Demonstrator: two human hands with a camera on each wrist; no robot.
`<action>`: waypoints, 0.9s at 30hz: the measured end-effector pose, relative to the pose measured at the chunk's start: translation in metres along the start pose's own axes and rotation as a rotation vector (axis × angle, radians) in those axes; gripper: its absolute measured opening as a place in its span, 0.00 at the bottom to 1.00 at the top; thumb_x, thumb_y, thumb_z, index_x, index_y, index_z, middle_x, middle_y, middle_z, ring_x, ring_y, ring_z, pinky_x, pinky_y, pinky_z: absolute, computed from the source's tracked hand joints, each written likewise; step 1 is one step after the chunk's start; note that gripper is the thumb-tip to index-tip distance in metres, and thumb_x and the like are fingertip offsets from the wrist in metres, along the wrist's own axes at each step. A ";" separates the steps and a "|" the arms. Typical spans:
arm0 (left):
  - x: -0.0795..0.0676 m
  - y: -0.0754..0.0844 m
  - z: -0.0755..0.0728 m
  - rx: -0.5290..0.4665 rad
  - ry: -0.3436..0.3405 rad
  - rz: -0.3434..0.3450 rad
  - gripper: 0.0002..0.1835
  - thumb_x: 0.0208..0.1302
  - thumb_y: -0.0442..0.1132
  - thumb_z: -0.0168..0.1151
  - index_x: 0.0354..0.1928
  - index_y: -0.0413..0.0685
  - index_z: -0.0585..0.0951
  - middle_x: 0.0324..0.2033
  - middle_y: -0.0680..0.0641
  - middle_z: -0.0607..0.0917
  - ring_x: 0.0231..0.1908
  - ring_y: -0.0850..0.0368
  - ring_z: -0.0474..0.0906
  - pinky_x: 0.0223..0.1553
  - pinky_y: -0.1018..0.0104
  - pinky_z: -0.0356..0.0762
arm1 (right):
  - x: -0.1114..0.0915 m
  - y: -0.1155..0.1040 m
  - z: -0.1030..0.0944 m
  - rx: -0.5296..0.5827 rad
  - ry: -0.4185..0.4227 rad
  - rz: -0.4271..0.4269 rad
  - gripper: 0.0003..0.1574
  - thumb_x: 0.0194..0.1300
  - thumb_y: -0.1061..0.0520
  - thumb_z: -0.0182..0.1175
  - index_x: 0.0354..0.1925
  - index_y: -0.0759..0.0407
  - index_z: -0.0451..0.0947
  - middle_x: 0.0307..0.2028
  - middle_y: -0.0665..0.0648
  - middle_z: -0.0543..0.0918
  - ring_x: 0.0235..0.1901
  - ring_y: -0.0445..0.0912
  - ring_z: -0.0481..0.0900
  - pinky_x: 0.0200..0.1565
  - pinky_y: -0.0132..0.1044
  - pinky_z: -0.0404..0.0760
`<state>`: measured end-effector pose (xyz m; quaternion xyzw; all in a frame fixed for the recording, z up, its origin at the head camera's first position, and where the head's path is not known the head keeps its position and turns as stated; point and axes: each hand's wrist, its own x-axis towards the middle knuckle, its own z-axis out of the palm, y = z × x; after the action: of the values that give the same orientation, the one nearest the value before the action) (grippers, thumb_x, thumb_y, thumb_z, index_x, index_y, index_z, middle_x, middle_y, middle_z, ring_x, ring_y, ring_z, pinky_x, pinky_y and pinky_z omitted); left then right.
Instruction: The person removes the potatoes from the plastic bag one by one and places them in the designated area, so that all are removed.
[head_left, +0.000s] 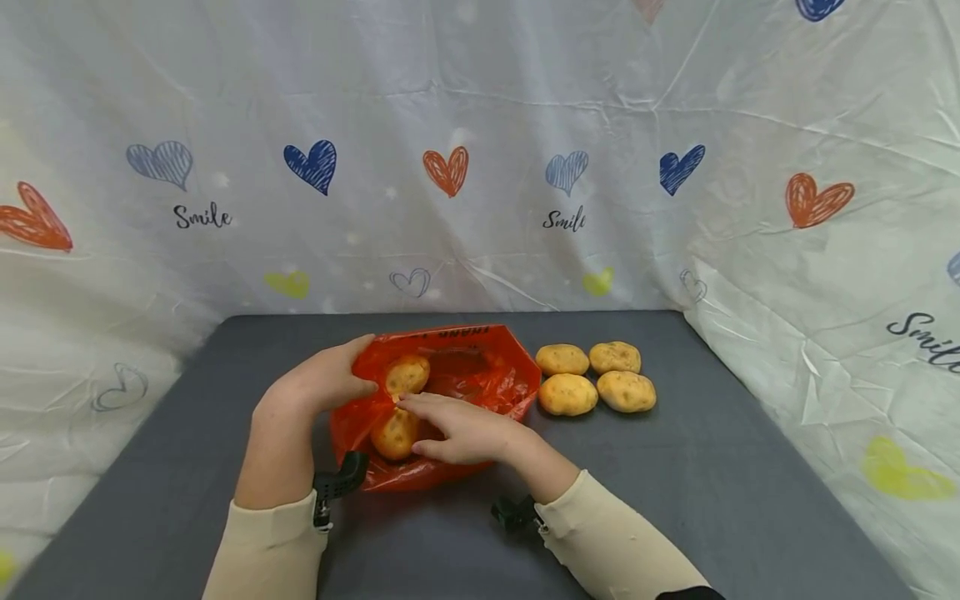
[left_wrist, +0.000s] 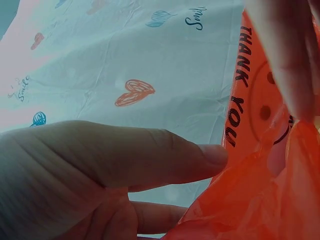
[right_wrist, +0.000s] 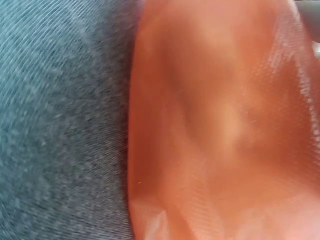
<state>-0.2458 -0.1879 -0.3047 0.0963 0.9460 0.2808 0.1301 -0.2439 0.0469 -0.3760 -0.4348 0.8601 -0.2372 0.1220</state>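
Observation:
A red plastic bag (head_left: 480, 375) lies with its mouth spread, "THANK YOU" lettering along its far edge. Inside it, toward the left, are two potatoes, an upper potato (head_left: 407, 375) and a lower potato (head_left: 394, 435). My left hand (head_left: 318, 379) holds the bag's left edge; in the left wrist view its thumb (left_wrist: 200, 157) lies against the red plastic. Over the bag's mouth reaches my right hand (head_left: 468, 429), fingers extended, fingertips by the two potatoes. The right wrist view shows only blurred red plastic (right_wrist: 215, 125) with a rounded shape beneath.
Several loose potatoes (head_left: 567, 394) sit grouped on the dark grey table (head_left: 720, 467), just right of the bag. A white sheet (head_left: 495, 233) with printed hearts hangs behind and at both sides of the table.

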 end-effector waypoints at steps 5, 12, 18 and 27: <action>-0.001 0.002 0.000 0.001 0.004 0.005 0.44 0.69 0.41 0.65 0.81 0.41 0.54 0.72 0.31 0.66 0.67 0.31 0.66 0.64 0.32 0.66 | 0.002 0.002 0.006 -0.069 0.045 0.035 0.43 0.73 0.52 0.63 0.78 0.59 0.60 0.71 0.57 0.68 0.70 0.46 0.67 0.71 0.40 0.65; -0.002 0.001 -0.001 -0.018 0.009 0.006 0.44 0.69 0.40 0.65 0.80 0.41 0.55 0.72 0.31 0.66 0.68 0.32 0.65 0.64 0.32 0.66 | 0.006 0.004 0.011 -0.163 0.136 0.067 0.30 0.69 0.51 0.69 0.65 0.57 0.77 0.57 0.55 0.72 0.52 0.45 0.73 0.56 0.34 0.76; -0.002 0.000 -0.001 -0.025 0.008 0.004 0.44 0.69 0.40 0.65 0.80 0.41 0.54 0.72 0.31 0.66 0.67 0.32 0.66 0.65 0.33 0.67 | 0.010 0.006 0.015 -0.160 0.191 0.095 0.23 0.65 0.53 0.72 0.55 0.54 0.77 0.56 0.53 0.78 0.52 0.44 0.78 0.58 0.36 0.77; -0.003 0.001 -0.002 -0.025 0.009 0.003 0.44 0.69 0.40 0.64 0.81 0.41 0.54 0.73 0.32 0.66 0.68 0.32 0.65 0.65 0.32 0.65 | 0.011 0.011 0.018 -0.201 0.235 0.135 0.28 0.64 0.53 0.73 0.61 0.56 0.80 0.50 0.53 0.78 0.48 0.44 0.78 0.55 0.36 0.79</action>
<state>-0.2435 -0.1892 -0.3020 0.0949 0.9429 0.2933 0.1264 -0.2505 0.0382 -0.3972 -0.3551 0.9152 -0.1904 -0.0080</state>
